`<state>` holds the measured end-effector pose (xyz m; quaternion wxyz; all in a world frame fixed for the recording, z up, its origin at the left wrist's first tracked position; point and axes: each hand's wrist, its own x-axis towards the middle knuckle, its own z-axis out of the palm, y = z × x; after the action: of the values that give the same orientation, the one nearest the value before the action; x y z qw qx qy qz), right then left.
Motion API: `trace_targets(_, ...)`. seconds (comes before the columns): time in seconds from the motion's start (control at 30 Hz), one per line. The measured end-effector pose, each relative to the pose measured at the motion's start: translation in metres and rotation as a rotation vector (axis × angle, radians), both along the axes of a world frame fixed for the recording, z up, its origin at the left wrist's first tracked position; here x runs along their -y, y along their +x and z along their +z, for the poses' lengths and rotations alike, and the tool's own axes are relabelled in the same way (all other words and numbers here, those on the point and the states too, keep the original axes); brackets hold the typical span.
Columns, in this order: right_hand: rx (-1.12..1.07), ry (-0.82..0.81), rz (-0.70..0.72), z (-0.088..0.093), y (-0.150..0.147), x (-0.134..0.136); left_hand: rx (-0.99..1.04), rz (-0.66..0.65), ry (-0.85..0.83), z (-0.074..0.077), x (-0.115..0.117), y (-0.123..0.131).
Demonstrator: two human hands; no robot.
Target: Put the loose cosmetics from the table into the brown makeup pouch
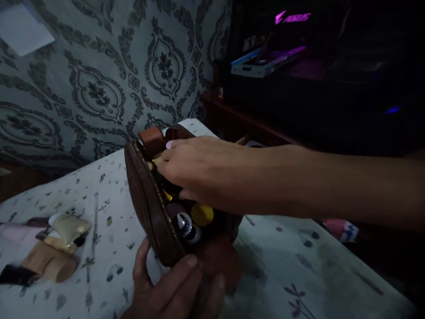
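Observation:
A brown leather cosmetic bag [146,204] stands unzipped on the bed-like surface, packed with small items. My left hand [172,288] grips its near end, thumb along the outer side and fingers over the near edge. Reaching in from the right, my right hand [199,170] is inside the bag's mouth with fingers curled down; their tips are hidden, and what they hold cannot be made out. Beneath the right hand show a round yellow lid [202,214] and a shiny clear-capped bottle [183,223]. A brown flap [221,261] hangs at the near end.
To the left lie several cosmetic tubes, among them a cream tube [69,228] and a beige tube [49,261]. Patterned white cloth [109,212] covers the surface. Beyond its right edge are a pink packet [341,229] and a dark desk with a lit computer part [265,62].

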<state>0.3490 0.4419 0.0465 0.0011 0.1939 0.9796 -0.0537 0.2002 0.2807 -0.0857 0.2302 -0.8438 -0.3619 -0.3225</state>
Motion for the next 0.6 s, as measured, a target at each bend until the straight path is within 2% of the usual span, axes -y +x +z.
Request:
trace_targets(0.13,0.023,-0.177,-0.089,0.001,-0.017,-0.008,-0.029,-0.002,0.023,-0.004,-0.001,-0.004)
trace_targets(0.3,0.142,-0.197,-0.117,0.000,-0.032,-0.010,-0.024,0.009,0.072,-0.009,-0.004,-0.004)
trace_targets(0.47,0.145,-0.245,-0.190,-0.006,-0.043,-0.013,-0.035,-0.014,0.088,-0.006,-0.008,-0.003)
trace_targets(0.6,0.113,-0.305,-0.141,-0.010,-0.045,-0.016,-0.038,-0.008,0.069,-0.001,-0.005,-0.004)
